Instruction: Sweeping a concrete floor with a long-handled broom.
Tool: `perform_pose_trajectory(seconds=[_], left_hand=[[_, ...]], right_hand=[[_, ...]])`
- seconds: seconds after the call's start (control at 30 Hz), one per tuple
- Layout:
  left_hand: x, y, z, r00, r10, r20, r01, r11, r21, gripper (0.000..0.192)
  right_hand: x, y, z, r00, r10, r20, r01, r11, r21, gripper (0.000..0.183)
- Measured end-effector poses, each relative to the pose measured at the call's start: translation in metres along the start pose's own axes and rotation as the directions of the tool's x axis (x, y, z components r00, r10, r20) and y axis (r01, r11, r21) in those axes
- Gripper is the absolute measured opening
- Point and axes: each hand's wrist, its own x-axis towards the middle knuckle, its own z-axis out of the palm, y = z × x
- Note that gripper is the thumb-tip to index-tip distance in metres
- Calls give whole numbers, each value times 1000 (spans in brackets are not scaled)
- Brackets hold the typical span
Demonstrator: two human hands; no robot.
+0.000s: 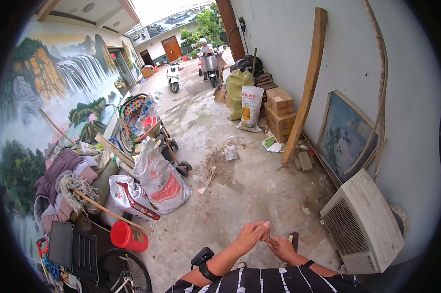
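Note:
My left hand (252, 234) is closed in a fist with its thumb on top, low in the middle of the view. Close against it on the right, my right hand (282, 249) has its fingers curled. Between the two hands shows a small reddish-brown thing (271, 241), gripped at both sides; most of it is hidden, and I cannot tell what it is. Below them lies the concrete floor (220, 238). A dark shoe (294, 240) shows just beyond my right hand.
An air-conditioner outdoor unit (359, 223) stands at right, near a leaning wooden beam (310, 77). To the left are a red bucket (123, 236), a bicycle wheel (145, 273), a string mop (77, 192) and woven sacks (163, 183). Farther off, a person (205, 48) is at a scooter (211, 64).

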Motion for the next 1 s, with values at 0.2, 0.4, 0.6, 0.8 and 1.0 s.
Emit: perform_pose_trajectory(seconds=[0.2,0.4,0.6,0.8,1.0], left_hand=[[4,-1,-1,1000,-4,4,4,1000,8,40],[5,-1,-1,1000,-7,-10,7,1000,-17,39],[3,-2,-3,1000,8,-13,-8,1000,-13,39],[2,-2,-3,1000,2,-8,-2,1000,-12,39],[2,-2,-3,1000,13,-6,-13,1000,3,40]], right_hand=[[2,4,1,1000,-1,2,1,1000,9,24],[4,3,0,1000,-18,-1,18,1000,-1,23],[4,0,-1,1000,-10,-3,11,1000,22,22],[3,0,1,1000,-14,-11,14,1000,16,23],[3,1,1,1000,-24,-3,24,1000,3,23]])
